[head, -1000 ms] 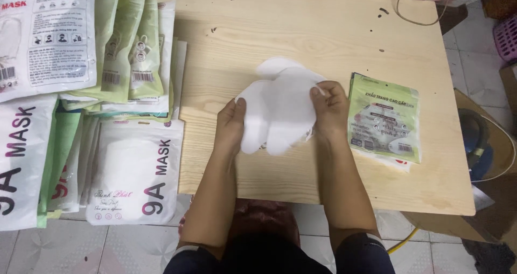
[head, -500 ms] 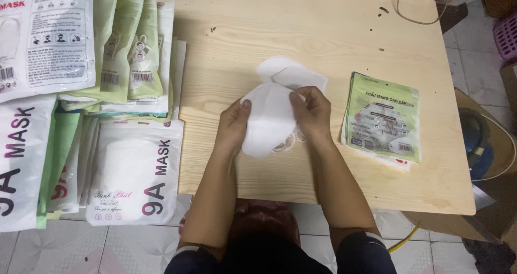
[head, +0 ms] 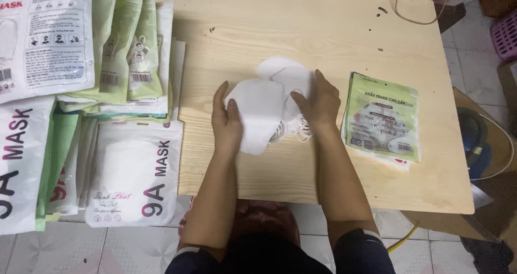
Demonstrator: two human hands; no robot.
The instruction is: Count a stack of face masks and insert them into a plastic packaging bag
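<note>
- The left hand (head: 227, 122) lies flat against the left edge of a small stack of white face masks (head: 264, 115), thumb on top and fingers tucked along the side, so it is pinching the stack lightly at its edge.
- The right hand (head: 319, 102) rests on the right side of the same stack, fingers held straight and close together, palm pressing down on the masks.
- The masks sit in the middle of the pale wooden worktop (head: 301, 37), between the two hands; the topmost one is folded flat, and another pokes out behind it toward the far side.
- Thin white ear loops (head: 302, 129) curl out from under the right hand, lying on the wood just below the stack.
- Just right of the right hand, not touching it, lies a sealed green-and-white packet (head: 383, 116), flat on the worktop with its printed face up.
- Along the left edge of the worktop is a heap of empty bags: a large white bag (head: 134, 171) hangs over the near corner, and pale green bags (head: 126, 42) are fanned out behind it.
- More white bags (head: 43, 37) cover the far left, overlapping one another.
- A thin brown cord (head: 414, 12) loops across the far right corner of the worktop.
- Under the worktop a tiled floor (head: 129, 247) shows, and both forearms reach in from dark sleeves at the bottom.
</note>
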